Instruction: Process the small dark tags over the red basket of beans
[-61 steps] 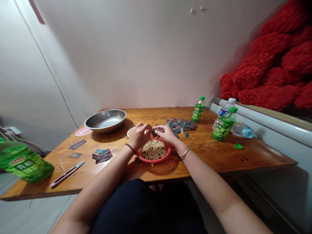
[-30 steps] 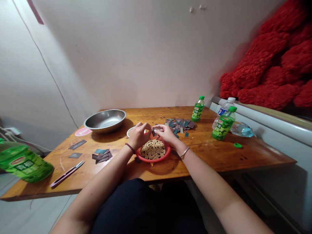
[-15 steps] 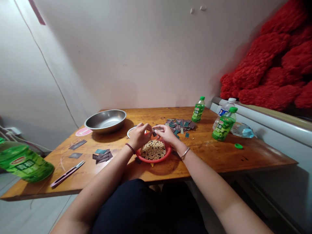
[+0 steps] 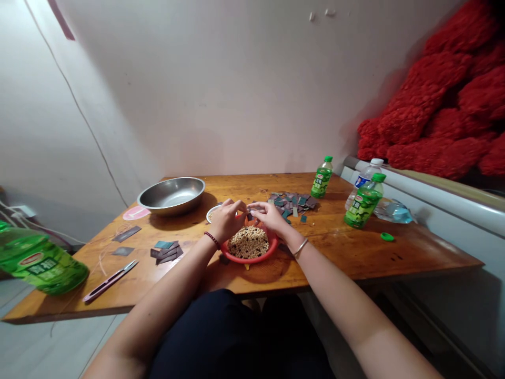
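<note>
Fingertips of my left hand (image 4: 226, 218) and my right hand (image 4: 270, 215) meet over the far side of a red plastic basket (image 4: 249, 260). Both hands are closed in a pinch on a small dark piece (image 4: 250, 215), mostly covered by the fingers. It resembles the flat dark pieces piled nearby; its material is too small to tell. Below the hands, the basket holds a heap of pale beans (image 4: 248, 243) mixed with dark bits. A white bowl (image 4: 210, 215) with similar beans sits behind my left hand, partly hidden by it.
A steel basin (image 4: 171, 197) stands back left. Thread snips (image 4: 110, 281), a small stack of dark pieces (image 4: 168, 253) and a big green bottle (image 4: 43, 263) lie left. Right are a pile of dark pieces (image 4: 294, 202), green bottles (image 4: 322, 178) (image 4: 363, 202) and a green cap (image 4: 387, 237).
The view has shifted very slightly. Both hands keep their pinch on the small dark piece above the basket, with no clear movement of the fingers.
</note>
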Available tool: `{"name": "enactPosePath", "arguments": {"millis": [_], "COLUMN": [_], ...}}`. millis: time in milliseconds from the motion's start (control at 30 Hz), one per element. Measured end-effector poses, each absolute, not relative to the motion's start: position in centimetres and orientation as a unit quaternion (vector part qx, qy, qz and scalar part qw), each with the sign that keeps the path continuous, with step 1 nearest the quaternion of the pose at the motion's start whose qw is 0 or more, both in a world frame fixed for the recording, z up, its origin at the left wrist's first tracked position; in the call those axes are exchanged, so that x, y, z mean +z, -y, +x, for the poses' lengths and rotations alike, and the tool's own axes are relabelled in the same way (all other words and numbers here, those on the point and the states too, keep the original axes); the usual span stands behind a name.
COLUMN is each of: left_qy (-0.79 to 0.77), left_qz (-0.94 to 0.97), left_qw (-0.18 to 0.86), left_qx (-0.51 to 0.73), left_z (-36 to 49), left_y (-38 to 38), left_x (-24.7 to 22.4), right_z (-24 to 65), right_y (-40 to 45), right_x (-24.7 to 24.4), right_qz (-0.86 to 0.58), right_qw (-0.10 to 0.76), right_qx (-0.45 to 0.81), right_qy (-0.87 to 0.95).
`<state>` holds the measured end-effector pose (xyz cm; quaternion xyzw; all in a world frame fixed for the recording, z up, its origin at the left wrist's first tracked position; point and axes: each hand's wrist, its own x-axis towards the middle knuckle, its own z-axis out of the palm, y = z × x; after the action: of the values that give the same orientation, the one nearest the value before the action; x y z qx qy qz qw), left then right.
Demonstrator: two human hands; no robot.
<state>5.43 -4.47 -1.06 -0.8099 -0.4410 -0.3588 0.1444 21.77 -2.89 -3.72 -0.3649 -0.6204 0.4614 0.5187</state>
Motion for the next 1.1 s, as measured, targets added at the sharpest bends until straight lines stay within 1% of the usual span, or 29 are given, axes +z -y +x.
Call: {"name": "enactPosePath", "arguments": {"millis": [167,400,733,1100], "left_qy": [0.446,0.464,0.459,0.448], "left_qz": [-0.808,-0.792,-0.787,-0.801], "left_qw": [0.147,0.159,0.169,0.157], "left_qx": [-0.357,-0.362,-0.376,-0.366], "left_z": [5.37,5.41,5.31,5.26], "left_y": [4.28,4.40,4.23,4.17], "left_x": [-1.21,-1.11,-1.21,-1.37], "right_z": [21.77,21.72,21.69,21.71], "right_y": [2.57,3.22,2.47,2.72], "right_x": [-4.11,-3.48,-4.11,-3.84], "right_qz": [-0.346,-0.370,-0.346,-0.375], "right_qw": [0.519,0.511,0.512,0.496], "right_qx": [0.467,0.490,0.467,0.457], "right_qy": [0.627,0.601,0.633,0.635]}}
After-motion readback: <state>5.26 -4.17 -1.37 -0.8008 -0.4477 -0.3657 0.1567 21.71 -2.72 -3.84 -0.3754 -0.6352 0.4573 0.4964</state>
